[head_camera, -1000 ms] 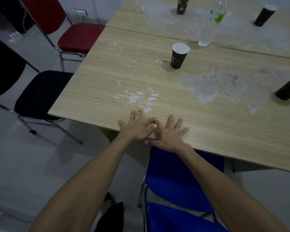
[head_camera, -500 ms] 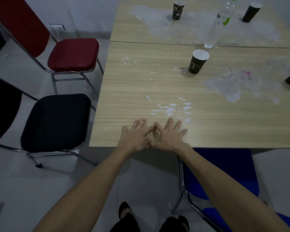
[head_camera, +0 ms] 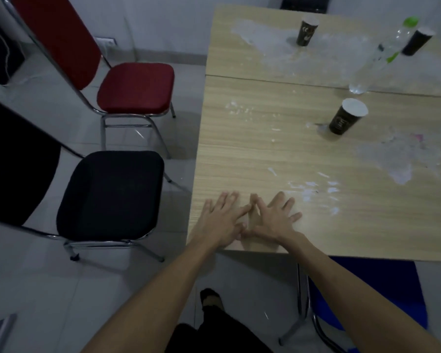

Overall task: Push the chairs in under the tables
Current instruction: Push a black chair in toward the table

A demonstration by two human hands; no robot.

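Observation:
My left hand (head_camera: 220, 220) and my right hand (head_camera: 273, 220) lie flat and open, side by side with fingertips touching, on the near corner of a light wooden table (head_camera: 239, 149). A black chair (head_camera: 110, 194) stands on the floor left of the table, its seat apart from the table edge. Behind it a red chair (head_camera: 136, 86) also stands clear of the table's left side. A blue chair (head_camera: 367, 294) sits at the near edge to my right, its seat partly under the tabletop.
A second table (head_camera: 239, 47) joins the first at the back. Three dark paper cups (head_camera: 346, 119) and a clear plastic bottle (head_camera: 377, 59) stand among white spill patches. My feet show on the grey tile floor below.
The view has swung left; the black and red chairs now show fully and the blue chair sits farther right. My hands stayed flat on the table's near corner.

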